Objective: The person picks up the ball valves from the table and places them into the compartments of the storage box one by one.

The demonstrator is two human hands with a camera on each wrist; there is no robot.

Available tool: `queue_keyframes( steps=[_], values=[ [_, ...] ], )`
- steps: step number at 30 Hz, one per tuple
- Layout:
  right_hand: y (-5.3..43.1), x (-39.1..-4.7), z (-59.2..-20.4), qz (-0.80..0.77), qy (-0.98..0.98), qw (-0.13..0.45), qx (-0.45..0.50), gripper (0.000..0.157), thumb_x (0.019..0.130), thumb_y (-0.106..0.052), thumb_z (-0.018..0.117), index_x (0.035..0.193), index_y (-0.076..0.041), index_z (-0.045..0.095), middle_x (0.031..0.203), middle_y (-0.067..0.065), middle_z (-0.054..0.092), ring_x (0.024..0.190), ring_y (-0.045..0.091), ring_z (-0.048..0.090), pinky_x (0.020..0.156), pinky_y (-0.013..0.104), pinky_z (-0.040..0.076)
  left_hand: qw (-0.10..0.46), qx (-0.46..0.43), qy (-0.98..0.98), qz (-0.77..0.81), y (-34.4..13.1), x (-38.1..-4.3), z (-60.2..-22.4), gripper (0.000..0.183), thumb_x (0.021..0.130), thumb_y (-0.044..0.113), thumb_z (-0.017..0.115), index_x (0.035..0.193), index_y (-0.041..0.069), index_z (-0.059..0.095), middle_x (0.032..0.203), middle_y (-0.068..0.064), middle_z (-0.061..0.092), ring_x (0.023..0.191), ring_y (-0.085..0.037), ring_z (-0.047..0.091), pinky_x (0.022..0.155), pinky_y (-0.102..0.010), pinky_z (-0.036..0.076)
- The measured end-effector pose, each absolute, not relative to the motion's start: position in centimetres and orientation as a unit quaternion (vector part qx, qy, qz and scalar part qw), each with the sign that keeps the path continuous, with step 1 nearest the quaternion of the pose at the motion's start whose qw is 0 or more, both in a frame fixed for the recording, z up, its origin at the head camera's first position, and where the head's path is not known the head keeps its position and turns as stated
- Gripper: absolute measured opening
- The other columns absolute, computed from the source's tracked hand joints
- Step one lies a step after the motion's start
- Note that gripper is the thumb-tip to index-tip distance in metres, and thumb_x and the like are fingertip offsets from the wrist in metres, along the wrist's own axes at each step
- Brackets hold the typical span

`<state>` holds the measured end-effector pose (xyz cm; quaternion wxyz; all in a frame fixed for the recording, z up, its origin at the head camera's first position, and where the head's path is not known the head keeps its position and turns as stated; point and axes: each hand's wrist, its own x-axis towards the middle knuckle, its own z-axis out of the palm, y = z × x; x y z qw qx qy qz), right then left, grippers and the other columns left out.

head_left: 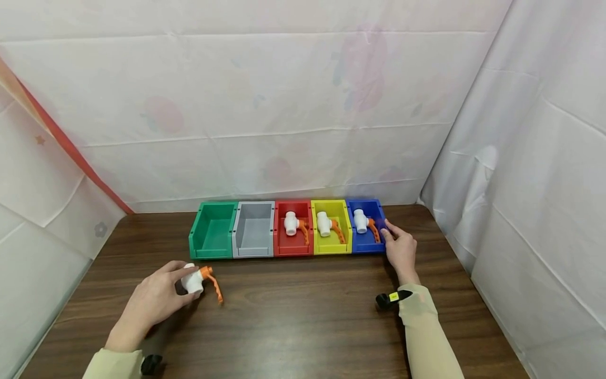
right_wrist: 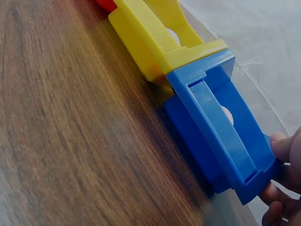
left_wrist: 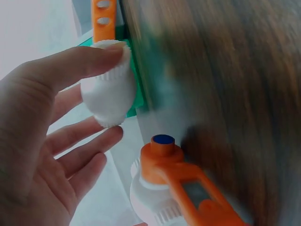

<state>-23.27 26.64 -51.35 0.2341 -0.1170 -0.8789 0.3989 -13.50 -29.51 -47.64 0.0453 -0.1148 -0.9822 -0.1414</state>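
Note:
My left hand (head_left: 153, 297) pinches a white ball valve (head_left: 193, 282) with an orange lever, above the table before the green bin. In the left wrist view, the thumb lies across this valve (left_wrist: 109, 92). Lower in that view is a second white valve (left_wrist: 162, 188) with an orange lever; what supports it I cannot tell, and the head view does not show it. On the right, my right hand (head_left: 401, 251) grips the right wall of the blue bin (right_wrist: 218, 136), thumb at the rim. A white valve (head_left: 361, 221) with an orange lever lies in the blue bin.
Left of the blue bin, joined in a row, are a yellow bin (head_left: 331, 250), a red bin (head_left: 293, 249), a grey bin (head_left: 253, 237) and a green bin (head_left: 215, 231). The yellow and red bins each contain a valve. White curtains (head_left: 284, 105) surround the wooden table (head_left: 293, 316).

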Motion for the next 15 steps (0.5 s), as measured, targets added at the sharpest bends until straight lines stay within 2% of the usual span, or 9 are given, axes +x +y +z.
queue_keyframes(
  steps=[11,15],
  values=[
    [26.6,-23.2,-51.3,0.406,-0.877,0.225,-0.122,0.034,0.096,-0.024,0.069,0.13,-0.019,0.069,0.125,0.008,0.066,0.123,0.032,0.058,0.101,0.052,0.042,0.202,-0.145,-0.956,-0.154,-28.7,-14.2,-47.7,0.059,0.064,0.032,0.093,0.117,0.014,0.075,0.118,-0.016,0.061,0.088,-0.034,0.064,0.055,-0.049,0.052],
    [26.6,-23.3,-51.4,0.409,-0.877,0.221,-0.122,0.035,0.097,-0.025,0.068,0.131,-0.018,0.068,0.127,0.008,0.066,0.124,0.033,0.057,0.102,0.053,0.042,0.237,-0.159,-0.946,-0.156,-28.1,-14.6,-47.4,0.058,0.062,0.026,0.094,0.115,0.012,0.075,0.117,-0.017,0.061,0.087,-0.034,0.064,0.052,-0.048,0.051]
  ],
)
